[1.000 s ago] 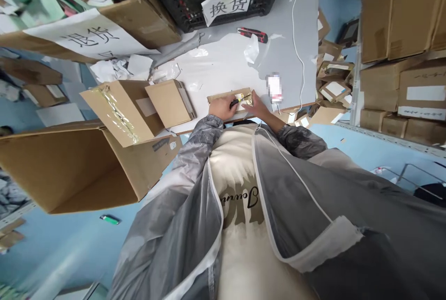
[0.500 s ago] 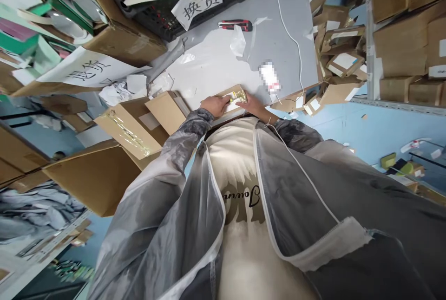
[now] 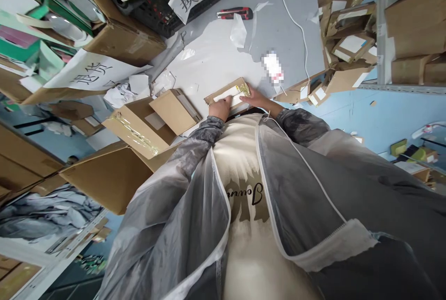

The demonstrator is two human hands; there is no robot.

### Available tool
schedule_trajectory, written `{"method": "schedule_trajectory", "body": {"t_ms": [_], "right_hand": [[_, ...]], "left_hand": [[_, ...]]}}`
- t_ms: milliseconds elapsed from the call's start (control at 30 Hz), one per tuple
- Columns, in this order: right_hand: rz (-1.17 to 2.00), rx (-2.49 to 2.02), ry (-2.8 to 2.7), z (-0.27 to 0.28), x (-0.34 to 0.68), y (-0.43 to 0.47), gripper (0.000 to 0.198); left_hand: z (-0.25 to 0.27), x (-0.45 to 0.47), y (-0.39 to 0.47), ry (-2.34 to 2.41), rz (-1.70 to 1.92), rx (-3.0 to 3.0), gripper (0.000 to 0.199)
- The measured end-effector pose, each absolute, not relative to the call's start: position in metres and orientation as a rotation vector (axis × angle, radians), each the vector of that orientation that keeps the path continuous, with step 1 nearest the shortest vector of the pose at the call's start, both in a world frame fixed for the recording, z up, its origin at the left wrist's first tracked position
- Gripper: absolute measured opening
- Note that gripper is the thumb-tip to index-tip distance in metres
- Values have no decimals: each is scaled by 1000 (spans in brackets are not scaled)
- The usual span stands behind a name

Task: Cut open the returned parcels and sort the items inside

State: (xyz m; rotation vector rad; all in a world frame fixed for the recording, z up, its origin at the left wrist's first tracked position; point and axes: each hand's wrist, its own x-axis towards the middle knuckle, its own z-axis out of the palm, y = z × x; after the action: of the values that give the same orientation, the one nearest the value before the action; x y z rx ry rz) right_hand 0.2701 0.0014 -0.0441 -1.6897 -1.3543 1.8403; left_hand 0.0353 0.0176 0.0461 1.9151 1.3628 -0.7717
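A small flat cardboard box [image 3: 216, 95] lies at the table's near edge, with a white label and shiny tape at its right end. My left hand [image 3: 220, 107] is closed at its near edge, finger ends on the label. At the taped right end, my right hand [image 3: 256, 99] grips the corner with the thumb on top. The fingers on the box's underside are hidden. Left of my hands stands a brown carton [image 3: 172, 112], tilted against a larger taped carton [image 3: 135, 128].
A red and black utility knife [image 3: 235, 13] lies farther back beside a plastic scrap [image 3: 239, 31]. Behind it stands a black crate [image 3: 163, 19] with a paper sign. A white cable [image 3: 296, 23] crosses the table at right. Stacked parcels [image 3: 351, 47] lie beyond the right edge.
My left hand has drawn back toward the near edge, uncovering more of the box and label. The box looks more tilted, its right end raised in the view. The camera view has shifted slightly.
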Motion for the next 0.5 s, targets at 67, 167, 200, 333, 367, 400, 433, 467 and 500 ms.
{"method": "schedule_trajectory", "body": {"t_ms": [67, 167, 200, 333, 367, 400, 433, 467, 500], "right_hand": [[1896, -1712, -1288, -43, 271, 4, 138], [1934, -1752, -1226, -41, 273, 6, 149], [1931, -1759, -1224, -40, 273, 6, 151], [1852, -1757, -1346, -29, 267, 6, 151], [1801, -1755, -1424, -25, 264, 6, 150], [1730, -1755, -1522, -21, 261, 6, 148], [1638, -1753, -1636, -18, 257, 7, 144], [1535, -1743, -1760, -14, 253, 9, 137], [1432, -1717, -1891, -12, 248, 11, 128]], "left_hand": [[50, 28, 16, 1388, -802, 1874, 56], [58, 5, 11, 1464, -869, 1799, 58], [62, -5, 8, 1489, -890, 1779, 59], [74, -43, -6, 1494, -956, 1751, 62], [76, -50, -8, 1481, -952, 1754, 62], [76, -55, -10, 1471, -939, 1759, 62], [76, -59, -11, 1464, -918, 1766, 60], [75, -61, -12, 1461, -891, 1777, 57], [74, -63, -12, 1461, -865, 1787, 55]]}}
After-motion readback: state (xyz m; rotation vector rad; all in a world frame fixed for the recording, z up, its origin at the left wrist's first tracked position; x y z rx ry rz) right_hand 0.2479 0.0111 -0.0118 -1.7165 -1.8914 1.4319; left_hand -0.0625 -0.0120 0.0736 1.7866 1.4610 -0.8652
